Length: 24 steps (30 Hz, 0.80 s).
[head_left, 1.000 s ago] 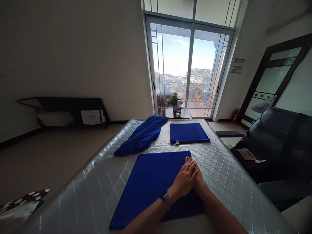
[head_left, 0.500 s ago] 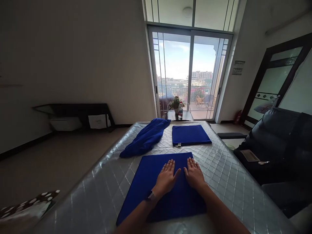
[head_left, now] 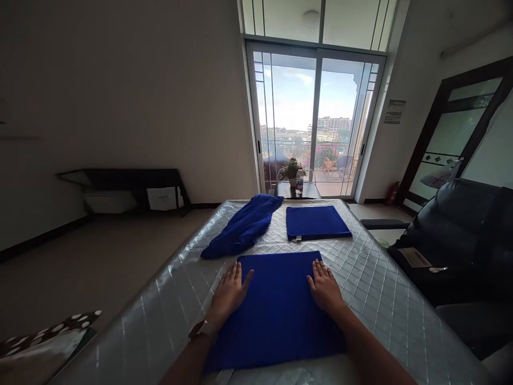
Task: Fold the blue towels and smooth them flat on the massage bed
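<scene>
A folded blue cloth (head_left: 276, 310) lies flat in front of me on the silver quilted table cover (head_left: 385, 299). At its left edge rests my left hand (head_left: 231, 291), fingers stretched out and palm down. My right hand (head_left: 324, 284) lies flat along the upper right edge, its thumb spread over the fabric. Neither hand holds anything. Farther back, a smaller folded blue cloth (head_left: 318, 222) with a white tag sits to the right. A crumpled blue cloth (head_left: 242, 227) is bunched to its left.
Past the table's far edge stand a potted plant (head_left: 293, 170) and a bottle (head_left: 299, 181) on a small dark table. A black armchair (head_left: 452, 235) flanks the right side. To the left, a low dark shelf (head_left: 132, 184) stands against the wall.
My left hand has slid left across the blue cloth, from near its middle to its left edge. The right hand has stayed near the right edge, still flat.
</scene>
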{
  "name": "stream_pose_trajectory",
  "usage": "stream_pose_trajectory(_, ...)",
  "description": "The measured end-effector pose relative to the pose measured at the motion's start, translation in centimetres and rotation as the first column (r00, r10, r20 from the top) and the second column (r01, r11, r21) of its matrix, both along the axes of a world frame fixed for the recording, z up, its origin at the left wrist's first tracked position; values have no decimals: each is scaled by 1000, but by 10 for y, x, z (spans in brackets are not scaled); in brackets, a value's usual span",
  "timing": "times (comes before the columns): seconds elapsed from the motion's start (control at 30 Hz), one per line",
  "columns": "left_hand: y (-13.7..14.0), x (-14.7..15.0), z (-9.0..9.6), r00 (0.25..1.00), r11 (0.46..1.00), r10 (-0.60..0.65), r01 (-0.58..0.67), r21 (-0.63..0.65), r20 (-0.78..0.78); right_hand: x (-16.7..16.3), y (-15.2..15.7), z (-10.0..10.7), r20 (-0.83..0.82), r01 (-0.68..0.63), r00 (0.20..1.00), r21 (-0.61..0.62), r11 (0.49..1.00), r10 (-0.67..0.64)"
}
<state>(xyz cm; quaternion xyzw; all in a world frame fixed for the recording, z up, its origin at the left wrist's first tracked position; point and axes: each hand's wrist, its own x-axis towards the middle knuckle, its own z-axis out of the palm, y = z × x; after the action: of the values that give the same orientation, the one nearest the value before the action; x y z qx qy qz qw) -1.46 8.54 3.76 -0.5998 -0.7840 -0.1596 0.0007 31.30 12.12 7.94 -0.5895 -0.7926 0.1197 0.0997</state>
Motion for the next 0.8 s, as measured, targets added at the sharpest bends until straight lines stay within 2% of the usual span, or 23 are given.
stream_pose_trajectory(0.5, -8, 6, 14, 1000, 1000, -16, 17, -19, 17, -7, -2, 1, 77, 37, 996, -5, 999, -36)
stream_pose_trajectory(0.8, -10, 5, 16, 999, 999, -36, 36, 5, -27, -12, 6, 18, 235, 19, 972, -63, 998, -4)
